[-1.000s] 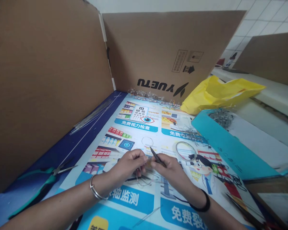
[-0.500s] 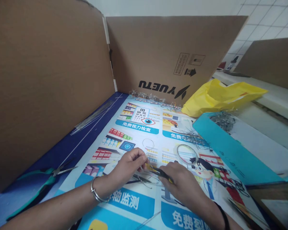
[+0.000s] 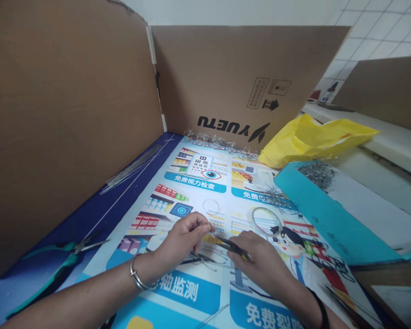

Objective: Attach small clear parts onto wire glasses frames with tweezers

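My left hand (image 3: pixel 183 235), with a metal bangle at the wrist, is closed in a pinch over the middle of the printed sheet. Between its thumb and forefinger is a thin wire, mostly hidden by the fingers. My right hand (image 3: pixel 258 256) grips pliers (image 3: pixel 233 248) with black and yellow handles, their tip pointing left, close to the pinched fingertips. Below the left hand a dark pointed tool (image 3: pixel 203 258) and some loose wires (image 3: pixel 215 264) lie on the sheet. Beyond the hands a thin wire ring (image 3: pixel 211 207) and a thicker wire coil (image 3: pixel 267 221) rest flat.
Teal-handled pliers (image 3: pixel 63 262) lie open at left. Straight wires (image 3: pixel 130 169) lie along the cardboard wall (image 3: pixel 71 114). Tangled wire (image 3: pixel 317 176) sits on a turquoise folder (image 3: pixel 329 219), with a yellow bag (image 3: pixel 315 141) behind. Dark rings (image 3: pixel 340 267) and a tool (image 3: pixel 345 304) are at right.
The right hand and pliers have shifted slightly right, so the pliers' tip is a little farther from the left fingertips. My left hand keeps its pinch in nearly the same place.
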The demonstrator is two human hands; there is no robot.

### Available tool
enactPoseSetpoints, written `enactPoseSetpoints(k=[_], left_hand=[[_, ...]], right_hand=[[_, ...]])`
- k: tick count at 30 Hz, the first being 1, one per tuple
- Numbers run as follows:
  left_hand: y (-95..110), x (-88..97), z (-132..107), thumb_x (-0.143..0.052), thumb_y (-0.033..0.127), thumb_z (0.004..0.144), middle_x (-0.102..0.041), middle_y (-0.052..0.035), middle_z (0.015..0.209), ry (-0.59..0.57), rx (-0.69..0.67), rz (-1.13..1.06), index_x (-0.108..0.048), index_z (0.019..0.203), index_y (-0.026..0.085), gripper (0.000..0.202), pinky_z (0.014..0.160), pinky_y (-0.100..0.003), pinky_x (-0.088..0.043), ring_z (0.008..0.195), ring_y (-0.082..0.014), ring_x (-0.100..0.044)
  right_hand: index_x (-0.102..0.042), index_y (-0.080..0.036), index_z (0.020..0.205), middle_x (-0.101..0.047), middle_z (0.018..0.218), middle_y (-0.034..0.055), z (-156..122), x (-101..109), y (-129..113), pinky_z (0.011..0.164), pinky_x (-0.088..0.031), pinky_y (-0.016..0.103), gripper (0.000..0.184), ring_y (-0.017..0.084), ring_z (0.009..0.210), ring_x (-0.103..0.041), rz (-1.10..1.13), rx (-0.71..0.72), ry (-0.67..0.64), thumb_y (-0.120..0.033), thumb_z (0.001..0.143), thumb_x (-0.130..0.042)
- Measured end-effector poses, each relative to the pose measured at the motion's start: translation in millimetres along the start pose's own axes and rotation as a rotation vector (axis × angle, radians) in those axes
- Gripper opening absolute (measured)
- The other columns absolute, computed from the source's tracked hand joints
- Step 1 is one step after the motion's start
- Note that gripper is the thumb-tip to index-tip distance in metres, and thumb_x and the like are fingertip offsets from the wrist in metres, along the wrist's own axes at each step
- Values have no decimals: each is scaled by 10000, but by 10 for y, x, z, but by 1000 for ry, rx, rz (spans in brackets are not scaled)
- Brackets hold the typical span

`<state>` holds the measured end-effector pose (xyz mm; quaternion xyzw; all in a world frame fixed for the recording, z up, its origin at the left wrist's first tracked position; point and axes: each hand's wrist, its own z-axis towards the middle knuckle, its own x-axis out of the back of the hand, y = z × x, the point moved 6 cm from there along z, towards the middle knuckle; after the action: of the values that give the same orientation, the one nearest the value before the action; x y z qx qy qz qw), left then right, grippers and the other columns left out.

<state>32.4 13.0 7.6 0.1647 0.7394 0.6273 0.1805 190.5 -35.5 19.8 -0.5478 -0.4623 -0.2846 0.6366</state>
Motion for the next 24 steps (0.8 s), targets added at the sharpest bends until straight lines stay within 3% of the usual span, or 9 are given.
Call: enactPoseSetpoints(k=[14,24], left_hand=[[23,-32,-31,-537,373,822,-587,39,647,-12,-14,55,-564,809,168,207,403,-182,-324,362,-32,-390],[16,-38,-35,-540,373,821,-535,64,551,-14,-9,56,-560,805,171,203,403,-179,-319,347,-38,-384]], right_hand=[[-655,-216,930,-624,800,60,-21,-48,8,667,-408,284,189,199,775,-561,-112,23,95,-270,830,-503],[-650,-212,888,-627,791,55,-10,-78,26,647,-392,275,172,195,766,-561,-139,29,90,-269,832,-497]])
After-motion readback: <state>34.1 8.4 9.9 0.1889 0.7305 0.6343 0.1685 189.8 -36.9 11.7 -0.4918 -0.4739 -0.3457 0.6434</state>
